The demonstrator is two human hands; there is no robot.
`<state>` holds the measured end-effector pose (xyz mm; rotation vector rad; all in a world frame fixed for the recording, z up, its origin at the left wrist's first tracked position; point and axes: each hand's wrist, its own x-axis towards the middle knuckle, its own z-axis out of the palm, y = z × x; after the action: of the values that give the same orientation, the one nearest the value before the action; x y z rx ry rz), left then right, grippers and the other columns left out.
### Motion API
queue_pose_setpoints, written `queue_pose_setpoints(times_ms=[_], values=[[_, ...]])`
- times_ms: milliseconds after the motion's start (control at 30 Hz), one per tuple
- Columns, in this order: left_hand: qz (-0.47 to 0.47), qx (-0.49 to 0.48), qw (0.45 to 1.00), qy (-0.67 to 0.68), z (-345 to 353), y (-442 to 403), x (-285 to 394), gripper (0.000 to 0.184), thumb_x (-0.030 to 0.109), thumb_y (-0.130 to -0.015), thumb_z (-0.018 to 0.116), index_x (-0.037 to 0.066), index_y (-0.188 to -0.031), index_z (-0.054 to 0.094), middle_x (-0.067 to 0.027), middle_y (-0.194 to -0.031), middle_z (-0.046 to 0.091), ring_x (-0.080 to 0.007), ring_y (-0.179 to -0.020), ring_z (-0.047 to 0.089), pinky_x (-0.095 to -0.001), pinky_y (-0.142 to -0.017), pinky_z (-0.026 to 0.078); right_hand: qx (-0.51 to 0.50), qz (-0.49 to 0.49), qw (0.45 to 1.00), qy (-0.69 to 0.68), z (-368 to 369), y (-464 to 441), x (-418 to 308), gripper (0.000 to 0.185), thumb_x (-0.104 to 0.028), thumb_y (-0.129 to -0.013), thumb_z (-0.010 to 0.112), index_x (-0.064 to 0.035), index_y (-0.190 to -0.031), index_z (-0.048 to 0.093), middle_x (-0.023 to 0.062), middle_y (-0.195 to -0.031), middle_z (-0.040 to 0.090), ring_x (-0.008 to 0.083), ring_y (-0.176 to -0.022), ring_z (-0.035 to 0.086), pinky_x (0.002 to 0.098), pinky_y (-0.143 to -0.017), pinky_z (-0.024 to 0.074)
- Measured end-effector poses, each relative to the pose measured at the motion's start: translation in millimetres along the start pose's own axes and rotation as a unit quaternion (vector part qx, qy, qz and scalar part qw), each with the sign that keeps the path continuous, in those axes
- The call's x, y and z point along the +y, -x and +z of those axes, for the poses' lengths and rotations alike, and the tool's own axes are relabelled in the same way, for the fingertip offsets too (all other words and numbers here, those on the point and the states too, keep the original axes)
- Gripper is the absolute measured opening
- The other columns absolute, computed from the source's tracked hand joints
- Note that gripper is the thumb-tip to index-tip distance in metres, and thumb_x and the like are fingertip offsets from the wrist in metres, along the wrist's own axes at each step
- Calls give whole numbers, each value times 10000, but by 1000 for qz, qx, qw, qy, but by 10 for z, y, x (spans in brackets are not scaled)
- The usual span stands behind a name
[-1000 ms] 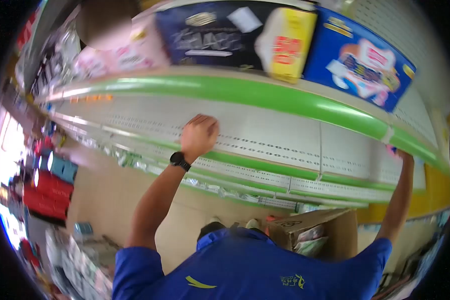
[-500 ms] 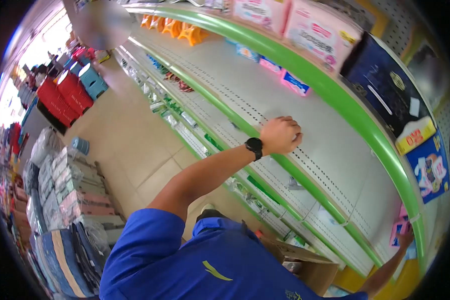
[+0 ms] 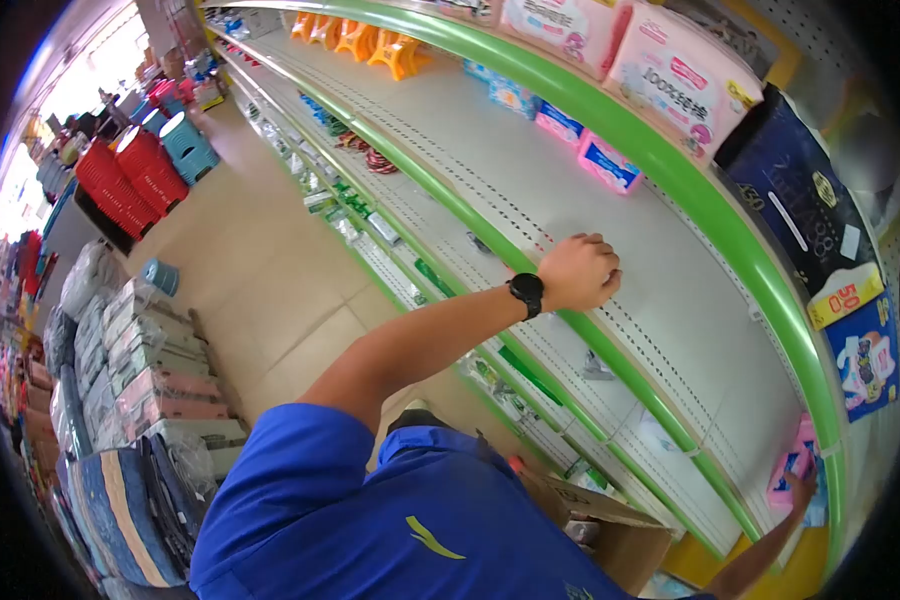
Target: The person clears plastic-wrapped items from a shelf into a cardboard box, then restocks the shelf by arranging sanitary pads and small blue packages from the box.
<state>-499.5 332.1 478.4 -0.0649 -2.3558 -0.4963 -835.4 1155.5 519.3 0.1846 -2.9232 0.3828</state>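
Note:
My left hand point(image 3: 580, 272), with a black watch point(image 3: 526, 294) on the wrist, is curled into a loose fist above the front edge of the middle shelf point(image 3: 660, 330). Nothing shows in its fingers. At the lower right, my right hand point(image 3: 802, 490) has its fingers on a pink pack point(image 3: 788, 468) at the shelf's near end; part of the pack is hidden by the hand. Farther along the same shelf lie a pink-and-blue pack point(image 3: 610, 165) and a light-blue pack point(image 3: 513, 97).
Pink-white packs point(image 3: 682, 82) and a dark-blue pack point(image 3: 795, 190) stand on the upper shelf with its green edge point(image 3: 710, 190). An open cardboard box point(image 3: 620, 545) is below me. Orange stools point(image 3: 395, 52), red baskets point(image 3: 150, 180) and wrapped bundles point(image 3: 155, 350) are farther off.
The view has shifted slightly. My left hand stays curled over the shelf. My right hand and the pink pack appear a little farther left, and more pink shows behind the pack.

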Motion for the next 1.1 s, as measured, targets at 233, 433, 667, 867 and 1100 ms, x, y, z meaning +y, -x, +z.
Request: queue_pose_setpoints(times_ms=[233,433,667,867,1100], values=[[7,20,1000,10,25,10,-7,179,171,-833,640,34,-729,691,-101,-795,699,-293,-845,662,-417,-777,550,-59,-146,976,-152,58,316,-2281,902,-89,-749,814,18,-1524,365,171,-1503,454,283,-1396,409,365,-1177,291],[9,22,1000,4,23,15,-18,187,170,-840,636,37,-721,693,-99,-754,685,-295,-813,655,-418,-762,550,-87,-262,946,-170,343,861,-4917,873,-96,-689,841,-8,-1470,462,167,-1400,550,276,-1298,532,363,-1121,394],[3,20,1000,5,41,27,-47,203,183,-835,622,40,-708,691,-97,-752,683,-294,-801,652,-430,-780,548,-41,-487,865,-115,643,1214,-7086,987,-221,-660,875,-33,-1516,421,216,-1526,446,384,-1416,424,451,-1169,348],[-8,14,1000,8,45,34,-46,205,195,-820,604,43,-721,699,-99,-785,697,-290,-834,660,-434,-802,547,-29,-520,852,-60,1014,1206,-7940,1025,-331,-669,879,-61,-1533,399,216,-1574,380,403,-1455,355,518,-1185,303],[-23,12,999,31,17,25,-35,198,196,-826,606,42,-745,699,-114,-806,703,-296,-857,658,-434,-820,538,-63,-501,860,-71,1313,920,-8179,1007,-317,-640,855,-45,-1515,436,215,-1557,417,383,-1453,367,495,-1199,288]])
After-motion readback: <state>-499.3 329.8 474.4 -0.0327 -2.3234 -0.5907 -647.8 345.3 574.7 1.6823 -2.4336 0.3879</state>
